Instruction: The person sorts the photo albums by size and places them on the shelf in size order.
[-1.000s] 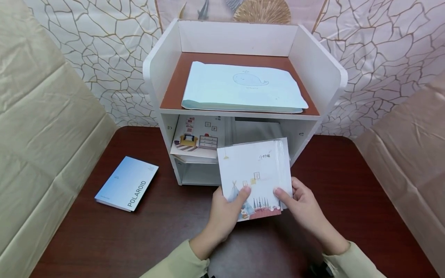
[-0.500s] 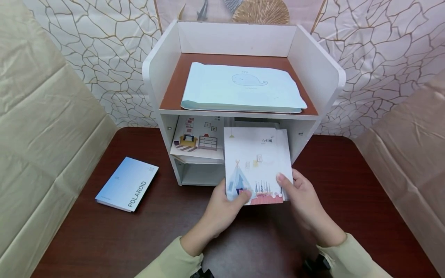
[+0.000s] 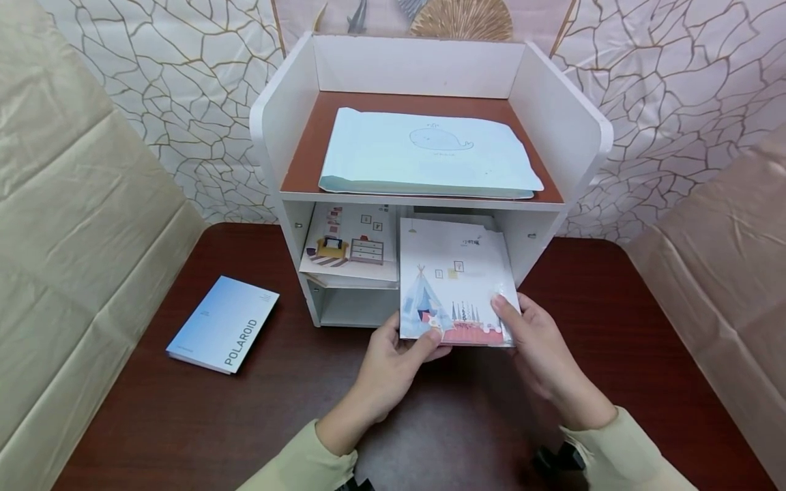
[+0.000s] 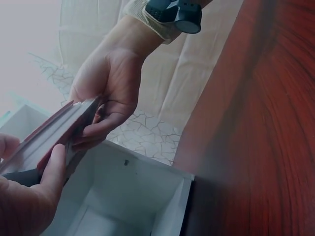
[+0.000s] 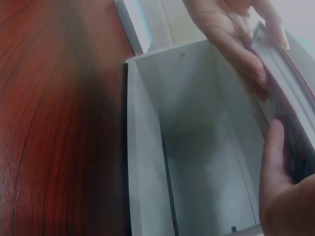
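Note:
In the head view a small stack of white notebooks (image 3: 442, 273) lies level, its far part inside the right compartment of the white desk shelf (image 3: 528, 249). A blue tent and a pink rug are drawn on the top cover. My left hand (image 3: 389, 365) holds the near left corner, thumb on top and fingers beneath. My right hand (image 3: 546, 358) grips the near right corner, thumb on the cover. From below, the left wrist view shows more than one book (image 4: 49, 130) between the hands. The right wrist view shows their edges (image 5: 290, 78) too.
Another white illustrated notebook (image 3: 353, 242) lies in the left compartment beside a divider. A pale blue pouch with a whale drawing (image 3: 430, 153) rests on the brown top shelf. A blue POLAROID book (image 3: 224, 324) lies on the dark wooden table (image 3: 295, 409), left of the shelf.
Both hands have moved the notebooks forward, from in front of the shelf partly into the right compartment. The stack has turned straighter and flatter. The left hand has shifted to the near edge.

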`<action>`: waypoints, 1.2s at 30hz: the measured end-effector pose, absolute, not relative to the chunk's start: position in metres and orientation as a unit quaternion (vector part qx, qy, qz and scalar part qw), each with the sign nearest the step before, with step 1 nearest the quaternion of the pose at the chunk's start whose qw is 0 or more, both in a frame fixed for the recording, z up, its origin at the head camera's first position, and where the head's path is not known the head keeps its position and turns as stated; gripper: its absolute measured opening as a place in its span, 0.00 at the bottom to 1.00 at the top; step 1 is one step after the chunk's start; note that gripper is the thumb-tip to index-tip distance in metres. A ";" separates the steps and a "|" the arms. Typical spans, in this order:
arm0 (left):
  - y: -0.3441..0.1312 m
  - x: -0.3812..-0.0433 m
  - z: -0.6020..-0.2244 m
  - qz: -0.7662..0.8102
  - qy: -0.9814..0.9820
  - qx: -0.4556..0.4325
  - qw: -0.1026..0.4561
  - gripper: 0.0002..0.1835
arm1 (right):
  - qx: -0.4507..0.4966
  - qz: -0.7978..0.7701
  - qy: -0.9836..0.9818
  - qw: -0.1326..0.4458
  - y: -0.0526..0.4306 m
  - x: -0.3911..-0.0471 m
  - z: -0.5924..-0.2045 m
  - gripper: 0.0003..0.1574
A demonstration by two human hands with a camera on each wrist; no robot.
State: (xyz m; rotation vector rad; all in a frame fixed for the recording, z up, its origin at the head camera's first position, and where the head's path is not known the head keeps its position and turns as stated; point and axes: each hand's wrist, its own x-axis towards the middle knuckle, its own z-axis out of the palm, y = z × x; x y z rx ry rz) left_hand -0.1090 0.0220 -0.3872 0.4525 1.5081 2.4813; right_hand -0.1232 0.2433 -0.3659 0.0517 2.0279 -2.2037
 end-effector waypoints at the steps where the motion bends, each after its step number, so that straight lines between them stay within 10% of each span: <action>1: 0.022 -0.109 -0.387 0.842 0.506 0.156 0.101 0.21 | 0.013 -0.736 0.672 0.075 0.244 -0.123 -0.366 0.36; 15: 0.023 -0.114 -0.382 0.856 0.483 0.149 0.109 0.23 | -0.120 -0.761 0.628 0.112 0.255 -0.117 -0.372 0.30; 36: 0.027 -0.143 -0.381 0.882 0.441 0.058 0.155 0.29 | -0.055 -0.784 0.617 0.046 0.240 -0.131 -0.374 0.23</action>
